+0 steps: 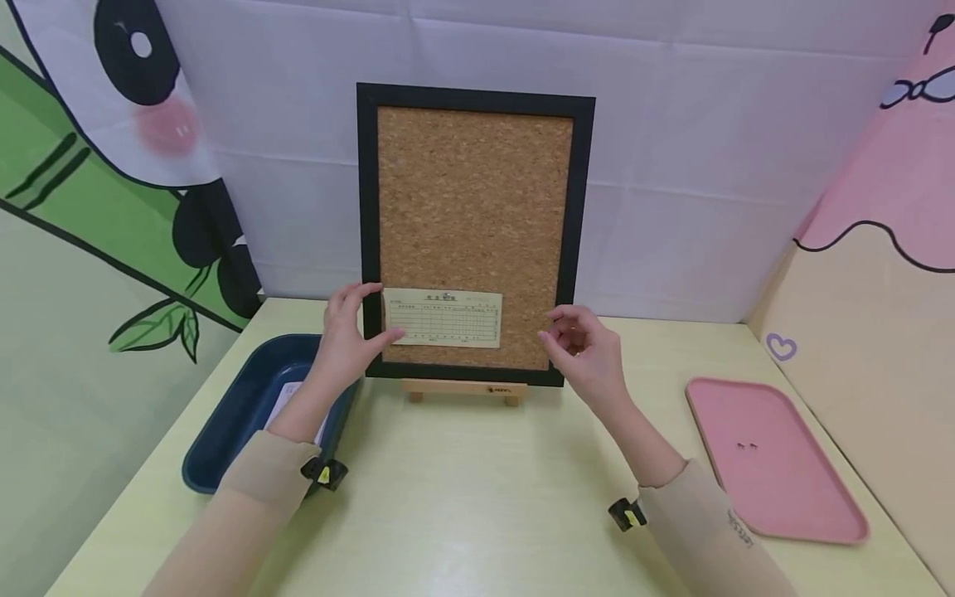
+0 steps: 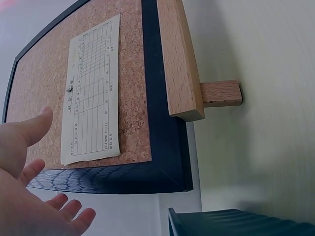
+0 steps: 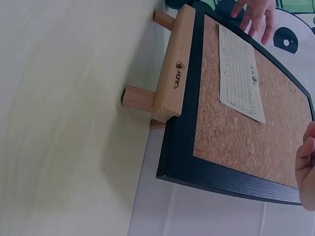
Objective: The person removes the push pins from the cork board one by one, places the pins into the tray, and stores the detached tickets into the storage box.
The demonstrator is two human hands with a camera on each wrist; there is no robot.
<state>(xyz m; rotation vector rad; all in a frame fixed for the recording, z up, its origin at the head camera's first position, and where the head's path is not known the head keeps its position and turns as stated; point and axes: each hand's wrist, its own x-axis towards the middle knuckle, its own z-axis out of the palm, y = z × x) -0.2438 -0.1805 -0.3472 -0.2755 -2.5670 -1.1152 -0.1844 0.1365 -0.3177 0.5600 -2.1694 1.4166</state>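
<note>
Paper slip point(image 1: 443, 317) sits pinned low on the cork board point(image 1: 473, 166), which stands on a wooden easel point(image 1: 462, 388) on the surface point(image 1: 462, 497). Left hand point(image 1: 349, 332), fingers relaxed, touches its left edge; right hand point(image 1: 585, 348) hovers loosely curled, empty, just right of the board.

Wooden stand point(image 3: 173, 73): "KALOW"-like brand; form print illegible.

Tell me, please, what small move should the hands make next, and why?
Probably the left hand should let go of the paper form: a pin already sits near its top edge on the cork board, and the right hand is off the board, so the form seems fixed.
</note>
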